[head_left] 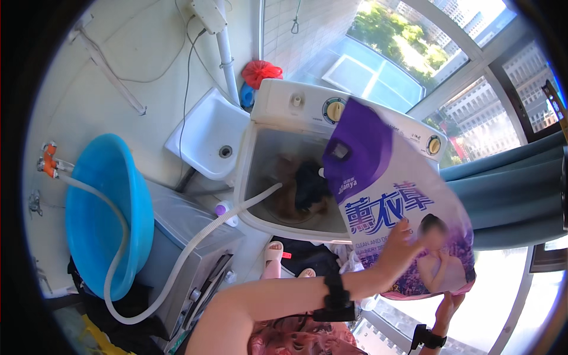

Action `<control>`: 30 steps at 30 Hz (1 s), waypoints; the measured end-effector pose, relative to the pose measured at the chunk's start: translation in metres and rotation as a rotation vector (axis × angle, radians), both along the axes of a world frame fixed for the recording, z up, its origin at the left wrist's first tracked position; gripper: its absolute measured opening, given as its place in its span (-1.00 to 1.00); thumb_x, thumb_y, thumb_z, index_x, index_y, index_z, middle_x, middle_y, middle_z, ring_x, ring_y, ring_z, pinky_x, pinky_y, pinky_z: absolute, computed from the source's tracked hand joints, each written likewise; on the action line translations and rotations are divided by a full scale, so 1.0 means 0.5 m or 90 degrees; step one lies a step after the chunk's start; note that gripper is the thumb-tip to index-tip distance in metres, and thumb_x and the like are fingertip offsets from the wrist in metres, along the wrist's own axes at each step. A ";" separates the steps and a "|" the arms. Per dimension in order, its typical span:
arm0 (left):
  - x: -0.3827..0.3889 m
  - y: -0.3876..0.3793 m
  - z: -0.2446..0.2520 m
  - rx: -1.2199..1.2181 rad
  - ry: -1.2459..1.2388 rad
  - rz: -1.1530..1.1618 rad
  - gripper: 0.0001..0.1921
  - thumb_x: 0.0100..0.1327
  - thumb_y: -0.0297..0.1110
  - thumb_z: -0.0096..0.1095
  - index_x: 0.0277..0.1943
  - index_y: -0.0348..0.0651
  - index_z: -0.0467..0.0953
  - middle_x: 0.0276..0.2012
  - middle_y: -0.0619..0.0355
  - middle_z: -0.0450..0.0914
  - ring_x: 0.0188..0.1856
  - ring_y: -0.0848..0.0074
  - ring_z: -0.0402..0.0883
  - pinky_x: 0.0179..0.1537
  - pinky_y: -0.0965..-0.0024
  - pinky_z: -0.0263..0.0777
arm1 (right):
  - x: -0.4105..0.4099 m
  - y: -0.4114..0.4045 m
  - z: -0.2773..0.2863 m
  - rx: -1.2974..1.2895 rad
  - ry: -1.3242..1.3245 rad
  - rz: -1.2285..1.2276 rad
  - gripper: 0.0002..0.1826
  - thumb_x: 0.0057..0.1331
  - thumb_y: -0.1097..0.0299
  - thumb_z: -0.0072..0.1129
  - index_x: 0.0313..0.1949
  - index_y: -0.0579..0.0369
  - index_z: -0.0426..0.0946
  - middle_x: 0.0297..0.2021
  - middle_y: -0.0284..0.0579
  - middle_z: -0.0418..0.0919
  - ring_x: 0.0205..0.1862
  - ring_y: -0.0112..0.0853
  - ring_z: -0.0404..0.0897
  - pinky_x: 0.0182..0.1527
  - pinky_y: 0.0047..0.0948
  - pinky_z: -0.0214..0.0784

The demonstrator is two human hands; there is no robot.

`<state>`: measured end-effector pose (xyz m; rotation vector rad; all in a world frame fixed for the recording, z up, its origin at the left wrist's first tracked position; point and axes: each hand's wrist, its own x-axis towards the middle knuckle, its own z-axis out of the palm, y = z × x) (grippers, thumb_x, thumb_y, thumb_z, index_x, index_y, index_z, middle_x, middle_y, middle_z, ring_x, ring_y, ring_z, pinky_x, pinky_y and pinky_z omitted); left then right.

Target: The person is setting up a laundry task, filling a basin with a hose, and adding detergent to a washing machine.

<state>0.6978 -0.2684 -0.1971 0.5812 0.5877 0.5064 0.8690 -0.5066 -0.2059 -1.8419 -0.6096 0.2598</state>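
Observation:
A large purple and white laundry detergent pouch point(372, 177) is held up over the right part of a washing machine tub point(288, 133). My left hand point(397, 250) lies against the front of the pouch, fingers apart. At its bottom edge, my right hand point(450, 308) holds the pouch from below; part of that hand is hidden. The pouch's white spout point(321, 172) points towards the tub, and whether anything flows from it cannot be told. Dark and brown clothes point(310, 186) lie in water in the tub. The end of a white corrugated hose point(262, 195) hangs over the tub's rim.
A white sink point(206, 133) adjoins the machine at the left. A blue basin point(137, 213) leans near an orange-handled tap point(49, 162). A purple-capped white bottle point(227, 212) stands beside the machine. A teal curtain point(510, 191) hangs at the right by the windows.

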 end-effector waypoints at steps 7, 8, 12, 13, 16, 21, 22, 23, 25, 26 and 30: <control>-0.097 0.061 -0.174 0.054 0.210 -0.078 -0.44 0.18 -0.30 0.26 0.20 -0.33 0.30 0.15 -0.08 0.41 0.24 0.32 0.30 0.20 0.29 0.18 | -0.002 0.047 0.077 -0.089 -0.031 -0.004 -0.61 0.21 0.59 0.10 0.04 0.37 0.36 -0.08 -0.09 0.51 -0.05 -0.41 0.48 0.04 -0.43 0.27; -0.099 0.056 -0.164 -0.001 0.219 -0.095 -0.45 0.19 -0.28 0.25 0.19 -0.34 0.31 0.14 -0.07 0.41 0.22 0.32 0.31 0.20 0.26 0.14 | -0.014 0.053 0.082 -0.054 -0.057 -0.026 -0.65 0.22 0.57 0.11 0.01 0.37 0.39 -0.12 -0.11 0.53 -0.08 -0.43 0.48 0.01 -0.45 0.28; -0.085 0.017 -0.213 -0.087 0.266 -0.161 -0.43 0.27 -0.09 0.14 0.18 -0.35 0.31 0.14 -0.03 0.42 0.22 0.29 0.30 0.24 0.09 0.01 | -0.052 0.104 0.124 -0.058 -0.104 -0.003 -0.72 0.26 0.55 0.11 -0.04 0.37 0.45 -0.21 -0.16 0.57 -0.16 -0.48 0.50 -0.09 -0.50 0.30; -0.077 0.009 -0.221 -0.129 0.272 -0.196 -0.42 0.29 -0.03 0.09 0.18 -0.35 0.30 0.13 -0.02 0.43 0.22 0.28 0.30 0.24 0.05 -0.01 | -0.055 0.108 0.135 -0.058 -0.104 0.002 -0.72 0.26 0.55 0.11 -0.04 0.37 0.45 -0.21 -0.16 0.57 -0.16 -0.48 0.50 -0.09 -0.50 0.30; -0.048 -0.016 -0.270 -0.164 0.277 -0.155 -0.42 0.35 0.04 -0.04 0.16 -0.35 0.29 0.09 -0.02 0.45 0.20 0.25 0.30 0.25 -0.08 -0.07 | -0.072 0.113 0.154 -0.085 -0.116 0.007 -0.75 0.28 0.55 0.08 -0.06 0.37 0.47 -0.22 -0.16 0.58 -0.17 -0.50 0.52 -0.11 -0.52 0.32; -0.025 -0.018 -0.285 -0.288 0.192 -0.092 -0.54 0.42 -0.05 -0.07 0.12 -0.32 0.32 0.00 0.05 0.51 0.06 0.37 0.42 0.16 0.05 0.20 | -0.110 0.121 0.178 -0.048 -0.132 -0.040 -0.80 0.30 0.54 0.08 -0.12 0.38 0.52 -0.24 -0.16 0.61 -0.20 -0.51 0.54 -0.14 -0.53 0.35; -0.023 -0.017 -0.285 -0.345 0.129 -0.044 -0.59 0.44 -0.09 -0.06 0.11 -0.29 0.34 -0.02 0.08 0.53 0.01 0.42 0.48 0.11 0.13 0.30 | -0.115 0.121 0.179 -0.049 -0.133 -0.042 -0.80 0.30 0.54 0.08 -0.12 0.38 0.52 -0.24 -0.16 0.61 -0.20 -0.51 0.54 -0.14 -0.53 0.35; -0.023 -0.017 -0.286 -0.345 0.128 -0.045 -0.59 0.44 -0.09 -0.06 0.11 -0.29 0.34 -0.02 0.08 0.53 0.01 0.42 0.48 0.11 0.13 0.30 | -0.119 0.120 0.179 -0.052 -0.177 -0.028 -0.80 0.30 0.54 0.08 -0.12 0.39 0.52 -0.24 -0.15 0.61 -0.21 -0.50 0.54 -0.14 -0.53 0.36; -0.031 -0.018 -0.278 -0.361 0.133 -0.026 -0.63 0.42 -0.15 0.00 0.08 -0.29 0.37 -0.06 0.12 0.56 -0.12 0.49 0.55 -0.04 0.33 0.42 | -0.117 0.109 0.178 -0.058 -0.223 -0.016 -0.81 0.30 0.54 0.08 -0.13 0.39 0.52 -0.25 -0.15 0.62 -0.22 -0.50 0.55 -0.14 -0.52 0.37; -0.034 -0.022 -0.275 -0.363 0.133 -0.027 -0.63 0.42 -0.15 0.00 0.08 -0.29 0.37 -0.06 0.12 0.56 -0.12 0.49 0.55 -0.04 0.33 0.42 | -0.109 0.101 0.177 -0.062 -0.199 -0.034 -0.81 0.30 0.55 0.09 -0.13 0.39 0.52 -0.25 -0.15 0.62 -0.23 -0.50 0.55 -0.14 -0.51 0.38; -0.050 -0.027 -0.261 -0.258 0.116 -0.011 -0.64 0.42 -0.18 0.02 0.03 -0.35 0.40 -0.06 0.11 0.57 -0.11 0.47 0.57 -0.01 0.31 0.43 | -0.119 0.122 0.184 -0.023 -0.180 -0.088 -0.83 0.28 0.54 0.11 -0.16 0.37 0.53 -0.25 -0.16 0.62 -0.22 -0.51 0.55 -0.13 -0.52 0.38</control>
